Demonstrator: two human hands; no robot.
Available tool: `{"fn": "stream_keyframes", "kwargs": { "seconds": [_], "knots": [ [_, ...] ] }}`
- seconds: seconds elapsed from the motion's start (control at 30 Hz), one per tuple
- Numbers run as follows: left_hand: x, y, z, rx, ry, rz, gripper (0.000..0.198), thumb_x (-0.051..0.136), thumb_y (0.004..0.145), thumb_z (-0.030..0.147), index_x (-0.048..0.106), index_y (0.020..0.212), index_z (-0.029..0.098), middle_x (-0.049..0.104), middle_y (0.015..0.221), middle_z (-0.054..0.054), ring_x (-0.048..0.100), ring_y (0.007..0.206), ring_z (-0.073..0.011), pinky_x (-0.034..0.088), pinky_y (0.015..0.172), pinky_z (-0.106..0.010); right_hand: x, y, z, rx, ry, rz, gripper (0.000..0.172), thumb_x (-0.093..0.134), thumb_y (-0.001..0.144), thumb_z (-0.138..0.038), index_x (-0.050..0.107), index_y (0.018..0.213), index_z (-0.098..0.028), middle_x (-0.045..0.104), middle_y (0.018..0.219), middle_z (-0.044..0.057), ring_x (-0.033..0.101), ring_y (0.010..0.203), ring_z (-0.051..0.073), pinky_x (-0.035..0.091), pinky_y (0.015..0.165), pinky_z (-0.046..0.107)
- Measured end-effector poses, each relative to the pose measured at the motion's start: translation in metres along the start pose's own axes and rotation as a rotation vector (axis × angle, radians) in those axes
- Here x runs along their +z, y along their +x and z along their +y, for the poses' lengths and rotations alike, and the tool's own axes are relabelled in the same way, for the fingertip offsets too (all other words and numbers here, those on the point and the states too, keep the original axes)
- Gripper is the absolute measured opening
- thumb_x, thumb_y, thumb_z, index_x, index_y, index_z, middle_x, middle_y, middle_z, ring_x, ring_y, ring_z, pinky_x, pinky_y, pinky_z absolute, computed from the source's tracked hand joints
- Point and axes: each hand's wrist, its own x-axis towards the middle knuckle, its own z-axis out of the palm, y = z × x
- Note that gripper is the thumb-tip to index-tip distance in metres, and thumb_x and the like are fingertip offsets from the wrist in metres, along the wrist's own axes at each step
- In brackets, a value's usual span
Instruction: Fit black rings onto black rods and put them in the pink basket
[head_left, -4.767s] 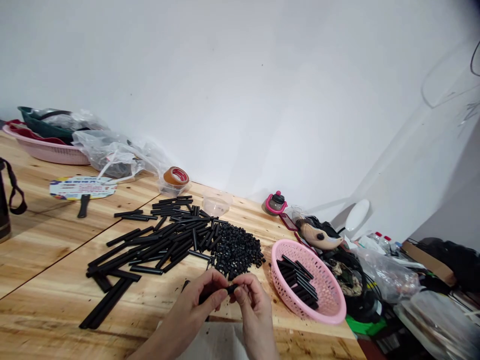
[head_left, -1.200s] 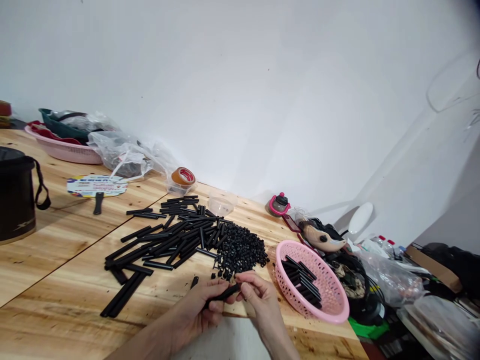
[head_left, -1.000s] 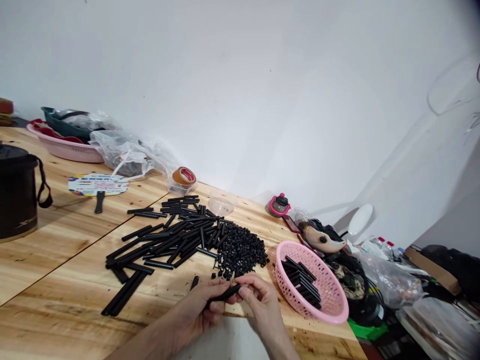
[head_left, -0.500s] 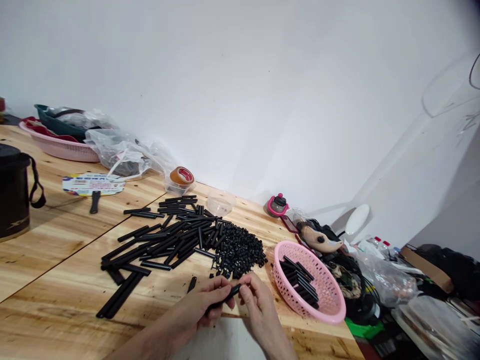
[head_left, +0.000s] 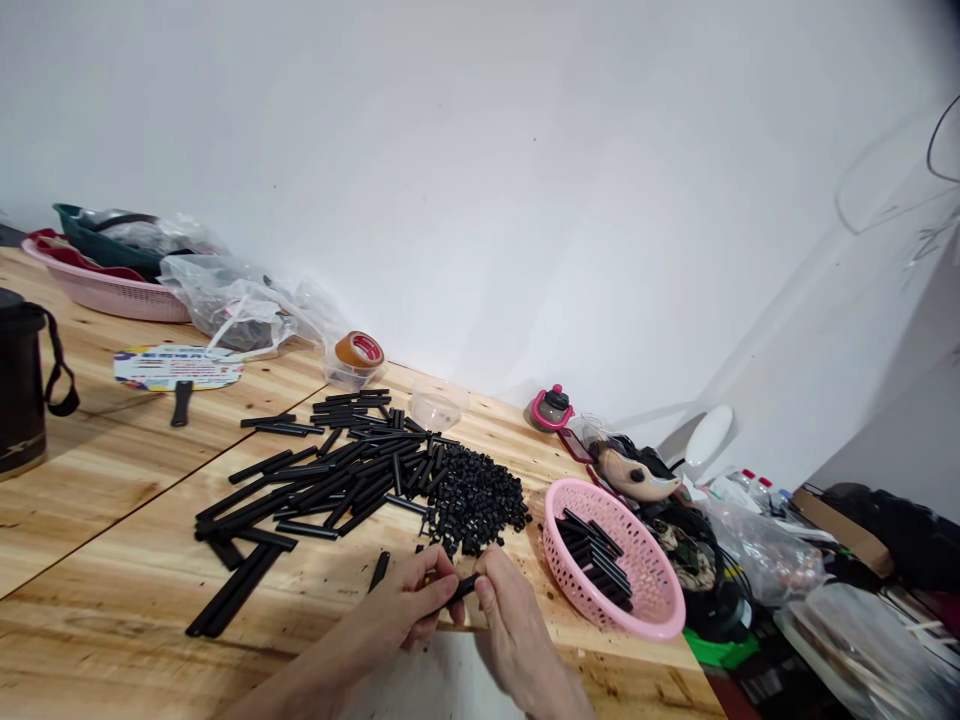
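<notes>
Between my two hands, at the table's near edge, is a short black tube (head_left: 463,588). My left hand (head_left: 415,597) is closed around its left part, thumb on top. The thumb and curled fingers of my right hand (head_left: 510,610) grip the tube's right end, and that end is hidden. Just beyond my fingers lies a heap of small black caps (head_left: 476,495). Many loose black tubes (head_left: 330,485) are spread to the left of the heap. One short black piece (head_left: 380,570) lies beside my left hand.
A pink basket (head_left: 652,570) with black tubes inside stands on the right. Behind the tubes are a roll of brown tape (head_left: 358,350) and a clear plastic cup (head_left: 437,408). A paper fan (head_left: 178,370) and a black canister (head_left: 19,385) are at left.
My right hand has tightened around the tube's end, with its fingers curling further in. My left hand keeps its hold. The whole view has shifted slightly.
</notes>
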Motion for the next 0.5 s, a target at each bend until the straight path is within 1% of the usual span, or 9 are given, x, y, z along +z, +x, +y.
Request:
{"fn": "stream_keyframes", "kwargs": {
  "seconds": [0.13, 0.27, 0.37, 0.5],
  "knots": [
    [0.002, 0.001, -0.004, 0.064, 0.035, 0.056, 0.056, 0.072, 0.064, 0.069, 0.045, 0.076, 0.021, 0.063, 0.064, 0.004, 0.024, 0.038, -0.0023, 0.011, 0.039, -0.020, 0.011, -0.004, 0.010, -0.010, -0.060, 0.067, 0.024, 0.029, 0.103, -0.031, 0.048, 0.090, -0.024, 0.051, 0.086, 0.002, 0.050, 0.079, 0.019, 0.039, 0.072, 0.032],
    [0.002, 0.000, -0.007, 0.132, 0.112, 0.091, 0.053, 0.069, 0.068, 0.068, 0.047, 0.076, 0.021, 0.062, 0.062, 0.003, 0.027, 0.039, -0.0035, 0.014, 0.039, -0.020, 0.018, -0.006, 0.012, -0.004, -0.015, 0.103, 0.025, 0.031, 0.103, -0.033, 0.051, 0.091, -0.026, 0.053, 0.087, 0.003, 0.053, 0.081, 0.021, 0.042, 0.074, 0.033],
    [-0.001, 0.001, -0.006, 0.185, 0.186, 0.088, 0.048, 0.067, 0.074, 0.065, 0.050, 0.077, 0.020, 0.063, 0.062, 0.002, 0.028, 0.040, -0.0045, 0.016, 0.040, -0.021, 0.016, -0.005, 0.009, -0.019, 0.046, 0.102, 0.027, 0.032, 0.102, -0.037, 0.055, 0.092, -0.027, 0.055, 0.087, 0.004, 0.055, 0.082, 0.021, 0.043, 0.074, 0.033],
    [-0.002, 0.003, 0.001, 0.220, 0.244, 0.071, 0.046, 0.065, 0.077, 0.063, 0.051, 0.076, 0.019, 0.065, 0.063, 0.000, 0.033, 0.041, -0.0053, 0.020, 0.041, -0.020, 0.008, 0.001, 0.004, -0.016, 0.150, 0.048, 0.033, 0.032, 0.102, -0.044, 0.057, 0.091, -0.024, 0.055, 0.089, 0.004, 0.055, 0.084, 0.020, 0.043, 0.077, 0.032]
  ]
}}
